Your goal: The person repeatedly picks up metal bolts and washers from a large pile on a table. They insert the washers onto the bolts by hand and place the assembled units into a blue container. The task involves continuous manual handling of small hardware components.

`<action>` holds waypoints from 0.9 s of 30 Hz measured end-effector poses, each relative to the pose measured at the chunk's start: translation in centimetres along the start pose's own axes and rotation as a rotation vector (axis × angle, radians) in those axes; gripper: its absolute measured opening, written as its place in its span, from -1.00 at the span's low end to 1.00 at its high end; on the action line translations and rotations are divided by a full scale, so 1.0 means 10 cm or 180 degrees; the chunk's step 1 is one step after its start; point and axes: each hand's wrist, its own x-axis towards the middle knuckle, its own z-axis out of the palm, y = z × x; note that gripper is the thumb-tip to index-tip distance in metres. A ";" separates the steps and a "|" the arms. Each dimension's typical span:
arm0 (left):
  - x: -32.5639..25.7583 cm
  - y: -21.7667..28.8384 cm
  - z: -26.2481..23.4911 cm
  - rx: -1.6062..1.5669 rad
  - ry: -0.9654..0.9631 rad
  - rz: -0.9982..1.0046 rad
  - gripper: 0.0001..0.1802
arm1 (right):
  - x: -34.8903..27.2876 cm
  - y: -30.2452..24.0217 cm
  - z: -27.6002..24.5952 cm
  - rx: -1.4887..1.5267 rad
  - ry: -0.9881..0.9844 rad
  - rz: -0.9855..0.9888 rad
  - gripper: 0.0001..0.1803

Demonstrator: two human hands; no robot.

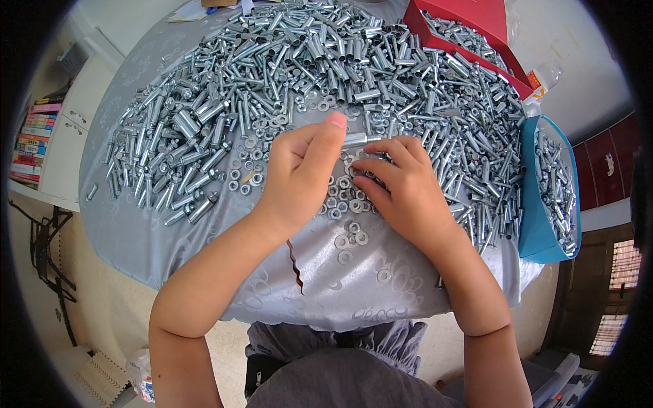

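Note:
My left hand (297, 170) is closed around a shiny metal anchor bolt (354, 140), its thumb pointing up and away from me. The bolt's sleeve sticks out to the right of the fist, and the rest is hidden in the fingers. Beside it is my right hand (408, 187), fingers bent and tips apart. Its uppermost fingertip is close to the bolt's end; whether they touch I cannot tell. Under the right fingertips lies a cluster of loose nuts (333, 202). Flat washers (345, 257) are scattered nearer to me on the grey cloth.
A big heap of metal sleeves and bolts (292, 54) arcs across the far side of the round table (204, 272). At the far right stands a red box (469, 51) of metal parts; a blue bin (537, 204) of bolts is at the right edge. Assembled anchors (194, 207) lie left.

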 end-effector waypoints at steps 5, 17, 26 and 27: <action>0.00 0.00 0.00 -0.0067 -0.0062 0.0028 -0.48 | 0.04 0.02 -0.05 0.0126 0.0285 -0.0109 -0.87; -0.03 0.00 0.01 0.0113 -0.0354 -0.0220 -0.51 | 0.02 -0.07 -0.22 0.3513 0.0532 0.1543 -0.88; -0.05 0.01 0.04 -0.0030 -0.0512 -0.0380 -0.46 | 0.04 -0.05 -0.23 0.3947 0.0349 0.1851 -0.81; -0.05 0.01 0.04 -0.0206 -0.0588 -0.0470 -0.46 | 0.05 -0.06 -0.24 0.4048 0.0326 0.1910 -0.80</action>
